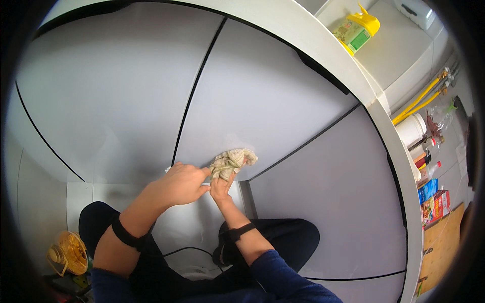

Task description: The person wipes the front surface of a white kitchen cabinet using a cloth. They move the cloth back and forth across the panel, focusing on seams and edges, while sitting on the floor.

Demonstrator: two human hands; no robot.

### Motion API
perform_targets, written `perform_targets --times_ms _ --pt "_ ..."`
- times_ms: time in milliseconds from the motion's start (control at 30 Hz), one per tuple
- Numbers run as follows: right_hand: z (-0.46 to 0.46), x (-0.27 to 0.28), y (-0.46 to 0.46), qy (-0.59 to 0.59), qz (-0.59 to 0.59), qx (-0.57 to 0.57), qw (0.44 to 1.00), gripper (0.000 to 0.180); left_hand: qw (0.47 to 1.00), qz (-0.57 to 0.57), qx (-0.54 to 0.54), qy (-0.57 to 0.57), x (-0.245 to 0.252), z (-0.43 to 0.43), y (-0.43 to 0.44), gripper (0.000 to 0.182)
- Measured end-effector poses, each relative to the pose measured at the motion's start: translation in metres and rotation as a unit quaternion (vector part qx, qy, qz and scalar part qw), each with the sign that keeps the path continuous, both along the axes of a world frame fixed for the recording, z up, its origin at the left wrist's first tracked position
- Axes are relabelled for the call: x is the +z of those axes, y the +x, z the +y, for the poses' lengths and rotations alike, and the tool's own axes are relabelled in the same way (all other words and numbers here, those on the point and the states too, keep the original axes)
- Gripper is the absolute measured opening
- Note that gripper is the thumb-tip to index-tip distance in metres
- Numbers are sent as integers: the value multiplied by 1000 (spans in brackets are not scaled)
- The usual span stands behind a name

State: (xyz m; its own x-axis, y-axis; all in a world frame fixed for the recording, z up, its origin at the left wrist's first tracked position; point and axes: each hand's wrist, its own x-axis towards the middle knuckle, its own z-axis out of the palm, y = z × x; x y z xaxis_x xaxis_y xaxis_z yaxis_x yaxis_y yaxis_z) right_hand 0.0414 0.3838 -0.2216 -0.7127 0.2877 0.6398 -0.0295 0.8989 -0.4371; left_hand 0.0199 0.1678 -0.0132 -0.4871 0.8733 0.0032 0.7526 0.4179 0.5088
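Observation:
A crumpled, striped cream cleaning cloth [231, 162] is pressed against the lower part of a glossy light-grey cabinet door [261, 87]. My right hand [222, 186] holds it from below, fingers partly hidden by its folds. Just left of the cloth, my left hand [185, 184] is at the door's bottom edge, by the dark gap between two doors. Its thumb and one finger point towards the cloth. A small white bit [168, 169] shows beyond its knuckles; whether the hand grips it or the door edge is hidden.
A pale countertop [382, 113] curves above the doors. On it stand a yellow-lidded box [356, 32], a white canister [411, 130], several bottles, food packets [435, 204] and a wooden board [441, 246]. A jug of yellow oil [72, 252] sits on the floor at left. A black cable [189, 249] runs between my legs.

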Motion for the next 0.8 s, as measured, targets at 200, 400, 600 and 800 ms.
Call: perform_targets --times_ms 200,400,600,800 --pt "-12 23 -6 -81 66 21 994 55 999 15 4 43 -2 -1 6 29" --pt "7 102 -26 -42 119 68 990 49 999 15 6 40 -2 2 5 28" --pt "11 162 -46 -12 256 115 960 57 1000 13 7 25 -5 3 8 28" --pt "-5 143 -28 130 257 71 955 61 1000 0 -2 19 -6 9 9 27"
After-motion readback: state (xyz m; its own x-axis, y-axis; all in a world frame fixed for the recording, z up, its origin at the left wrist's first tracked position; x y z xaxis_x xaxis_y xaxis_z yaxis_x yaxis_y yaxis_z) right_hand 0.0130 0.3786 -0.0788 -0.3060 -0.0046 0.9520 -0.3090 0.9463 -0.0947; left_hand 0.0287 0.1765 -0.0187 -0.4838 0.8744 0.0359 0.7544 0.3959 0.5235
